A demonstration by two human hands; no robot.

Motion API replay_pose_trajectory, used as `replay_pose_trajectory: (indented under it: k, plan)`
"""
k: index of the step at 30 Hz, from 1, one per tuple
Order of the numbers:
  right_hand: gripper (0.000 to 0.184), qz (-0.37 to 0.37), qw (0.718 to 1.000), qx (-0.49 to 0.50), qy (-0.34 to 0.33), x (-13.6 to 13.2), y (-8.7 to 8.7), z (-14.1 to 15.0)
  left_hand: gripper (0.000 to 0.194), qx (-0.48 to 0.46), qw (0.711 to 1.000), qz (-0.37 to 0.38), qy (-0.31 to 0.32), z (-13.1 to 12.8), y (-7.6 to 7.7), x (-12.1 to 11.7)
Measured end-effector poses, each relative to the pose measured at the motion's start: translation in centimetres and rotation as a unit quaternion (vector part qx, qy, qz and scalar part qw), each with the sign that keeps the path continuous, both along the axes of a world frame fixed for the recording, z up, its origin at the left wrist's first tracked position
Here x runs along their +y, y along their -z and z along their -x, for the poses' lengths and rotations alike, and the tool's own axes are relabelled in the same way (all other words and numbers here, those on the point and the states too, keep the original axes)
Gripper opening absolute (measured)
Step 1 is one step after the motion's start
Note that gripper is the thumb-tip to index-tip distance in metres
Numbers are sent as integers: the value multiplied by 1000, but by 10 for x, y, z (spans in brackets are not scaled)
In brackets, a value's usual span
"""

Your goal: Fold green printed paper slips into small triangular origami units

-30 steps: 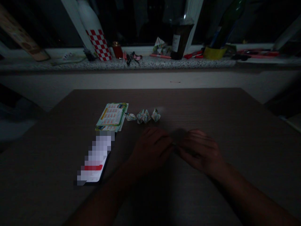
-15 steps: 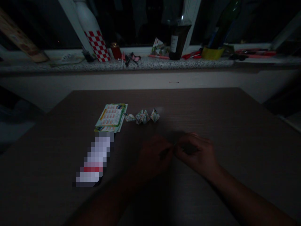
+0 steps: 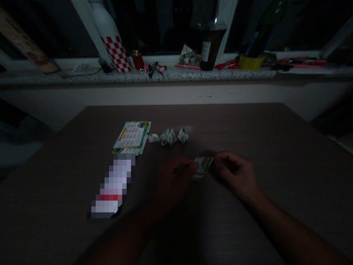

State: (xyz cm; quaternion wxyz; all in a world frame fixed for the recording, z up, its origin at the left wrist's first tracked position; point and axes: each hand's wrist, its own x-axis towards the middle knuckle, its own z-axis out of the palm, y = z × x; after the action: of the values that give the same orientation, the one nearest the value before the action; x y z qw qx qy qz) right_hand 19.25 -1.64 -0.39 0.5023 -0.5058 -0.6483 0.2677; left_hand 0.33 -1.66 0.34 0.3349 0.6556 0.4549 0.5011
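The room is dim. A small printed paper piece, green and white, sits just above the dark wooden table between my two hands. My left hand pinches its left edge with curled fingers. My right hand pinches its right edge. Beyond them lie three small folded paper shapes in a row. To their left is a stack of printed cards.
A flat pixelated object lies at the front left of the table. The stone windowsill behind holds a red-and-white checkered bottle, a dark wine bottle, a yellow tape roll and small clutter.
My hands were pressed together over the paper, hiding it. They have drawn slightly apart and the printed piece now shows between the fingertips.
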Motion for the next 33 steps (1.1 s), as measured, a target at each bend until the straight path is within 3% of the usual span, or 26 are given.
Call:
replay_pose_trajectory:
  k: [2,5,10,18,23,33]
  plan:
    - [13,30,998,43,-34,-3,2,7,13,-45,999,27,11,-3,3,0]
    - [7,46,996,54,-56,-6,5,12,11,-38,998,34,33,-6,5,0]
    - [5,-35,999,-9,-37,-6,2,8,5,103,993,-37,53,-3,2,0]
    - [10,-134,981,-105,-93,-4,-1,10,9,264,941,-167,129,3,2,4]
    - [7,-130,980,-140,-56,-3,-3,7,23,312,921,-187,144,4,-2,3]
    - [6,-80,985,-148,33,3,-2,-4,22,310,926,-181,118,7,-3,5]
